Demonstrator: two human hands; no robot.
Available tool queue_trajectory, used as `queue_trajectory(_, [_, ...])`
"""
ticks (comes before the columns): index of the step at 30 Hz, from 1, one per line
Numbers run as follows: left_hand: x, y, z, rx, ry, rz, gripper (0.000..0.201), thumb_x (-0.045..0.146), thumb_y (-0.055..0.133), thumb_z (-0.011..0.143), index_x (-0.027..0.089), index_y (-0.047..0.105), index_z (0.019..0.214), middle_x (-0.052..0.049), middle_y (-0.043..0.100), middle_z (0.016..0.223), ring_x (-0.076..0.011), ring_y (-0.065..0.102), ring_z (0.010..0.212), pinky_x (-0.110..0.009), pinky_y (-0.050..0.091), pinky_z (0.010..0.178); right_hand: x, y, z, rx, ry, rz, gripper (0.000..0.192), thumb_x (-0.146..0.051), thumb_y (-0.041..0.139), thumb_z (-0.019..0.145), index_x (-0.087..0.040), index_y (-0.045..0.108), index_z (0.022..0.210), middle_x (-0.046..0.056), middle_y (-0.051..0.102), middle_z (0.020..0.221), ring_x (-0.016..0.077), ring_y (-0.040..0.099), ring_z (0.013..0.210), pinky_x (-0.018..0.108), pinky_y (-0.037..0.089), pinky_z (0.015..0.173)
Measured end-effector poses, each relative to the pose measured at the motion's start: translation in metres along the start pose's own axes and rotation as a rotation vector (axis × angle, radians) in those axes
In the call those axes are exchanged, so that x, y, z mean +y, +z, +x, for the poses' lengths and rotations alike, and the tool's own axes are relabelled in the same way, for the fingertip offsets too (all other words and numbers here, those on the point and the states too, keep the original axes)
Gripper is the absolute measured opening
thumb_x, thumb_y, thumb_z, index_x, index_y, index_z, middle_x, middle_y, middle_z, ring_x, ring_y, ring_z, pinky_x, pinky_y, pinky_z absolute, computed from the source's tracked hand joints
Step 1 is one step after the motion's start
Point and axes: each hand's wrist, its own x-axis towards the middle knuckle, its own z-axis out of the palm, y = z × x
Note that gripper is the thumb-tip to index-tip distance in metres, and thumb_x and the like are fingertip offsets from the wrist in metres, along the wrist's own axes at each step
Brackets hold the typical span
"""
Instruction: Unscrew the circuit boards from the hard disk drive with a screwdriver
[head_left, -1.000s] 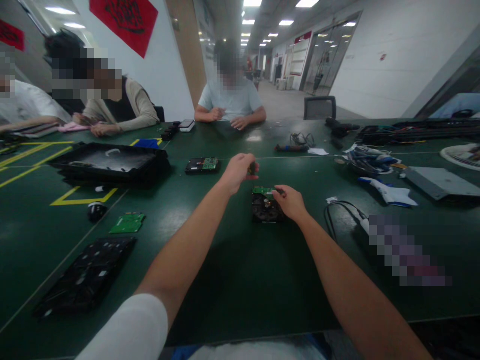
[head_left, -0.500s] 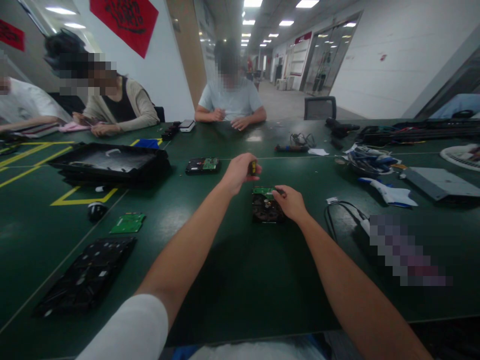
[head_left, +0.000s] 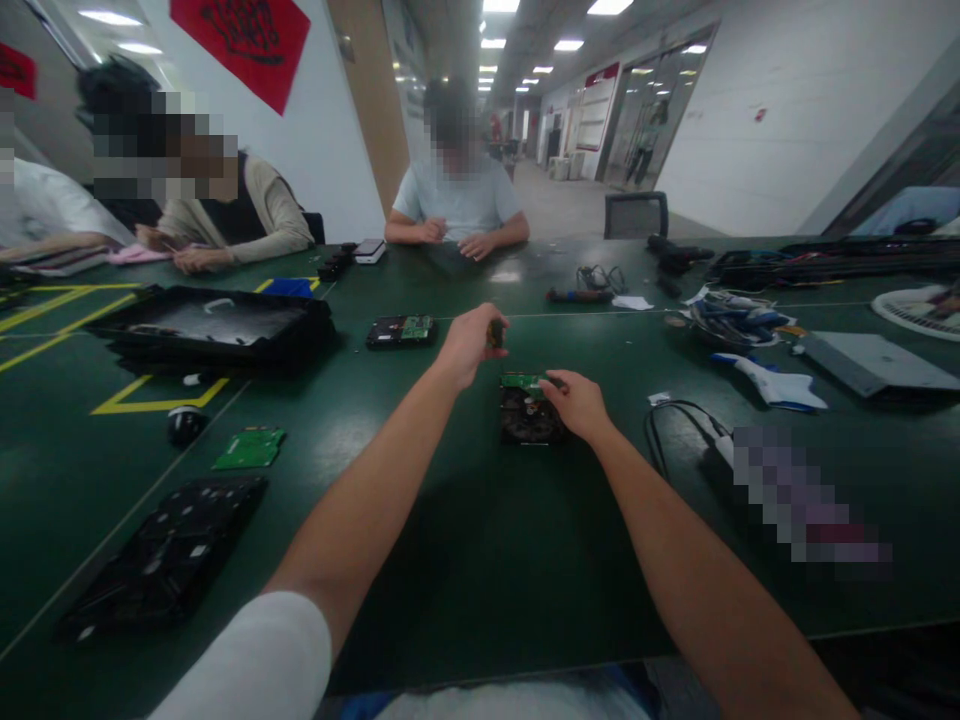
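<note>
The left hand [head_left: 469,345] grips a screwdriver [head_left: 495,334] above the hard drive [head_left: 529,410], steadied by right hand [head_left: 576,403] fingertips, its green board apparently not yet removed

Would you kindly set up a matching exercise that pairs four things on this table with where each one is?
Things:
1. hard drive
2. loose green circuit board
3. second hard drive
4. small dark tool

Places:
A. lying on the table left of the left forearm, near the yellow tape
B. gripped in the left hand
C. under the fingers of the right hand
D. farther up the table, beside the black tray

Pairs: 1-C, 2-A, 3-D, 4-B
</note>
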Motion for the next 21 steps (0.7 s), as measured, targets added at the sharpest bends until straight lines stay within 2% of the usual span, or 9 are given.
queue_trajectory(10, [0.0025, 0.0004, -0.0036, -0.057, -0.035, -0.007, 0.018, 0.035, 0.062, 0.079, 0.018, 0.064, 0.084, -0.007, 0.068, 0.075, -0.0192, 0.065, 0.070, -0.030, 0.056, 0.059, 0.0013, 0.0018, 0.0009, 0.003, -0.011, -0.010, 0.036, -0.037, 0.058, 0.096, -0.021, 0.072, 0.124, 0.008, 0.075, 0.118, 0.0199, 0.070, 0.090, 0.036, 0.054, 0.090])
queue_trajectory(14, [0.0010, 0.0023, -0.0032, -0.025, -0.058, -0.029, 0.018, 0.036, 0.059, 0.081, 0.019, 0.060, 0.085, -0.008, 0.070, 0.074, -0.0199, 0.067, 0.069, -0.032, 0.058, 0.060, 0.0009, 0.0022, 0.0003, 0.008, -0.013, -0.013, 0.036, -0.037, 0.058, 0.096, -0.019, 0.072, 0.125, 0.009, 0.076, 0.116, 0.0204, 0.070, 0.090, 0.037, 0.054, 0.091])
queue_trajectory(21, [-0.0021, 0.0022, -0.0015, 0.026, 0.083, 0.103, 0.019, 0.035, 0.061, 0.079, 0.017, 0.067, 0.077, -0.007, 0.067, 0.079, -0.0172, 0.064, 0.072, -0.024, 0.052, 0.055, -0.0009, 0.0008, 0.0000, 0.006, -0.012, -0.014, 0.035, -0.037, 0.059, 0.097, -0.020, 0.072, 0.125, 0.009, 0.075, 0.115, 0.0206, 0.070, 0.092, 0.036, 0.054, 0.090])
